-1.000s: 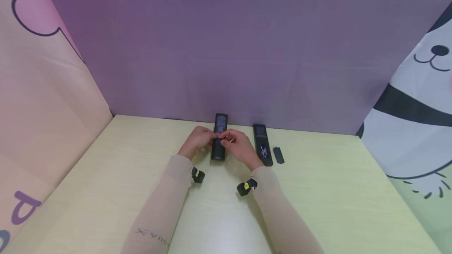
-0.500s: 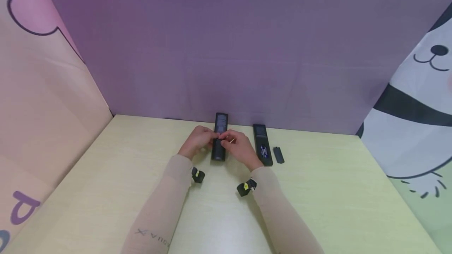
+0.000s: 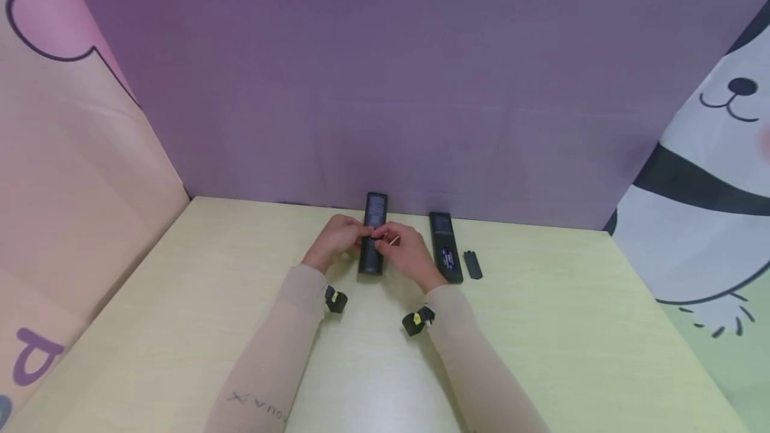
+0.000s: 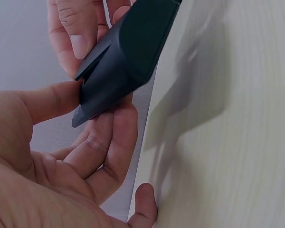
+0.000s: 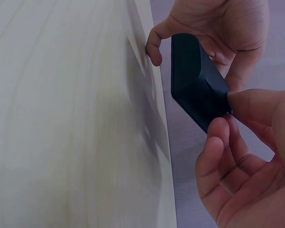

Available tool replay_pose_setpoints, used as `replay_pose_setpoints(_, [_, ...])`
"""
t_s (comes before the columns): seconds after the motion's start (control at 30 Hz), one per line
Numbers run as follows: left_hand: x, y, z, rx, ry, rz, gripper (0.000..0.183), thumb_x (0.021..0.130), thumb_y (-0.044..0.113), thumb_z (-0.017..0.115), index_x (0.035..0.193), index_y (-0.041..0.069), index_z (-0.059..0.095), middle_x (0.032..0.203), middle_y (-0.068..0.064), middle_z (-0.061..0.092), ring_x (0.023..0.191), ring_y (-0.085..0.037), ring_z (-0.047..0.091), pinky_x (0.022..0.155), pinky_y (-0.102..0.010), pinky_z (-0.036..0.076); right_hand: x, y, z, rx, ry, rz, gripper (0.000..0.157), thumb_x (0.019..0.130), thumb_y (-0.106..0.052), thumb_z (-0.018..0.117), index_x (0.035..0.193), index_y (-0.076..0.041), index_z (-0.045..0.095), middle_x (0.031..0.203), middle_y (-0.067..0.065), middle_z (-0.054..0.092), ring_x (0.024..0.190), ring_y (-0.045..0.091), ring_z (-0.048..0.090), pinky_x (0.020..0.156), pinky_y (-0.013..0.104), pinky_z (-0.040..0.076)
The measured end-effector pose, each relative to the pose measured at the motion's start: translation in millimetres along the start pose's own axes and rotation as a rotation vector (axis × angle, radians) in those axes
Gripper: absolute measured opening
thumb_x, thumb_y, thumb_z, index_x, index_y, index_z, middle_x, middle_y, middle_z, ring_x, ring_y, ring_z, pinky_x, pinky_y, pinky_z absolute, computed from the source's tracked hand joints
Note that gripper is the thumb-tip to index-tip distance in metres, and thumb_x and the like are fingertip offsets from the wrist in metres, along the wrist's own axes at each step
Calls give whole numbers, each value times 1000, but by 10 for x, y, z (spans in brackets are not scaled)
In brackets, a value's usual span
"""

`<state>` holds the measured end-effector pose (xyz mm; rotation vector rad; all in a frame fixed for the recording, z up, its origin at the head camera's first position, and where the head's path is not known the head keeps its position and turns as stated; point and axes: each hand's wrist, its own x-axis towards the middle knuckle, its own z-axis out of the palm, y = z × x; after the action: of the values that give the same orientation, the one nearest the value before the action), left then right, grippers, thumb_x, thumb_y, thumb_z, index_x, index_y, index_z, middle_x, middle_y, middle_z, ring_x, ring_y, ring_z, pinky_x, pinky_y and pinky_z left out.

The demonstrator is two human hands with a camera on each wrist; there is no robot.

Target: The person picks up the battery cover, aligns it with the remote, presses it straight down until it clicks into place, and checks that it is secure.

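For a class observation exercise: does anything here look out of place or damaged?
Right of the held remote, another remote lies with its battery compartment open, a cover loose alongside; odd because covers normally sit closed. No damage shows.

Head view high, facing forward-down; wrist views close, sharing remote (image 3: 371, 260).

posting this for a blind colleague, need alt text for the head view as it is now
A person's left hand and right hand hold a black remote over a pale table. To its right lies a second remote, its battery compartment open, with a small dark piece, probably the cover, beside it. Behind is a purple backdrop.
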<state>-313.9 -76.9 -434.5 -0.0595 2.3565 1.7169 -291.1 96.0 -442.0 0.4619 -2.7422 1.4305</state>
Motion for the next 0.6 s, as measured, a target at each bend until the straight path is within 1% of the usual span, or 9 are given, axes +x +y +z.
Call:
replay_pose_setpoints(0.17, [-5,3,-10,-8,-7,-4,30,95,19,67,112,-5,72,95,-11,72,78,-19,67,86,-40,54,10,21,13,-5,6,5,15,94,-12,72,109,-14,73,92,8,69,78,19,62,69,28,49])
replay_pose_setpoints(0.4, [4,9,-11,-16,-6,-7,31,95,19,68,112,-6,71,94,-10,72,76,-18,67,88,-41,53,-2,8,7,-3,23,31,16,94,-13,72,110,-13,71,91,9,67,79,20,62,68,28,48])
replay_pose_setpoints(0.6, [7,13,-12,-52,-11,-11,31,96,17,68,114,-8,70,90,-9,71,77,-20,69,89,-40,53,-19,-17,-6,2,32,112,24,94,-20,73,114,-9,64,98,11,69,86,22,65,71,29,50])
